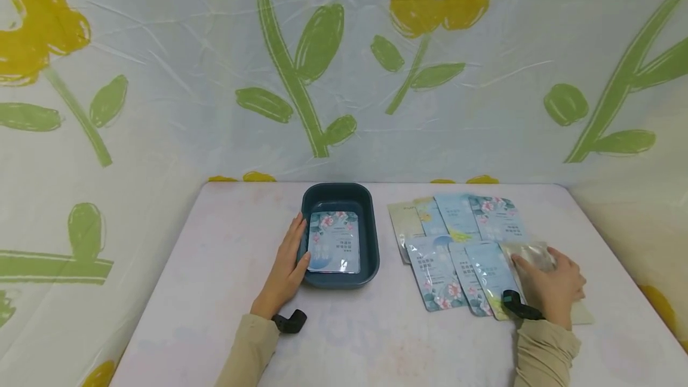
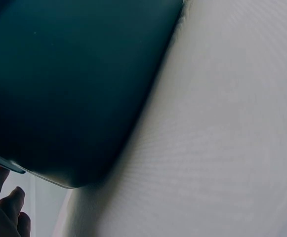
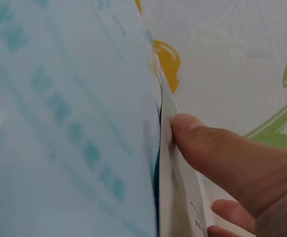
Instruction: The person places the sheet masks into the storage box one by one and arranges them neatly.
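Observation:
My left hand (image 1: pixel 286 264) rests along the left side of a dark teal plastic basin (image 1: pixel 368 243), its fingers extended against the wall. Inside the basin lies a blue floral face mask packet (image 1: pixel 335 243). Over on the right, my right hand (image 1: pixel 559 282) grips a silvery beige face mask packet (image 1: pixel 529 255), thumb on its left edge and fingers at the far right edge. In the right wrist view the thumb (image 3: pixel 217 153) presses that packet beside a light blue packet (image 3: pixel 59 123). The basin wall (image 2: pixel 74 89) fills much of the left wrist view.
Several more face mask packets overlap in two rows on the right, among them a floral one (image 1: pixel 497 220) at the back and another floral one (image 1: pixel 438 273) in front. A pale table (image 1: pixel 376 339) lies beneath, with a flower-print cloth (image 1: pixel 484 100) behind it.

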### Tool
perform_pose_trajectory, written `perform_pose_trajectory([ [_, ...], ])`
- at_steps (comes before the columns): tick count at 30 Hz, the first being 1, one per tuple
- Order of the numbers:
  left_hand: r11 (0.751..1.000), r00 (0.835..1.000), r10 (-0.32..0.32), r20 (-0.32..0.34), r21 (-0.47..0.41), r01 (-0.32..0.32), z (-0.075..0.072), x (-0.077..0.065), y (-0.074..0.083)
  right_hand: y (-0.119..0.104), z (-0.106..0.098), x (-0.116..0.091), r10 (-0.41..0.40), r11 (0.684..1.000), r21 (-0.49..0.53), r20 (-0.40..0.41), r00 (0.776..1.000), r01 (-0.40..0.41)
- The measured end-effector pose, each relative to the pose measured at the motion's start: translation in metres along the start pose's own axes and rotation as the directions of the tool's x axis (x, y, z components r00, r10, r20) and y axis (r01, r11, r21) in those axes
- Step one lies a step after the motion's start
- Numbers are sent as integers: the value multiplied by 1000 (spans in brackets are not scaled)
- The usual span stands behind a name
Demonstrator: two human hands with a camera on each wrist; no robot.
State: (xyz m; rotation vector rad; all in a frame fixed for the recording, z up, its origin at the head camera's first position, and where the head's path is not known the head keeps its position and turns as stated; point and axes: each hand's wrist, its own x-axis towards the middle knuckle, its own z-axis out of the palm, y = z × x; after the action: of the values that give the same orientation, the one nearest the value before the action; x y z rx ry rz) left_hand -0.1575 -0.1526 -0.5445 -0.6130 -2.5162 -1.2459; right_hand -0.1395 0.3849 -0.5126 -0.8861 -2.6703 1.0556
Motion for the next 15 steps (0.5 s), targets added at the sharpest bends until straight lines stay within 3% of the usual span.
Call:
perform_pose_trajectory([
  [6,1000,1000,-7,13,-7,7,-2,2,1,2,1,0,17,1000,-18,-49,999,-18],
  [15,1000,1000,-5,15,-6,5,-1,1,1,1,-2,0,151,987,-34,-100,984,-155],
])
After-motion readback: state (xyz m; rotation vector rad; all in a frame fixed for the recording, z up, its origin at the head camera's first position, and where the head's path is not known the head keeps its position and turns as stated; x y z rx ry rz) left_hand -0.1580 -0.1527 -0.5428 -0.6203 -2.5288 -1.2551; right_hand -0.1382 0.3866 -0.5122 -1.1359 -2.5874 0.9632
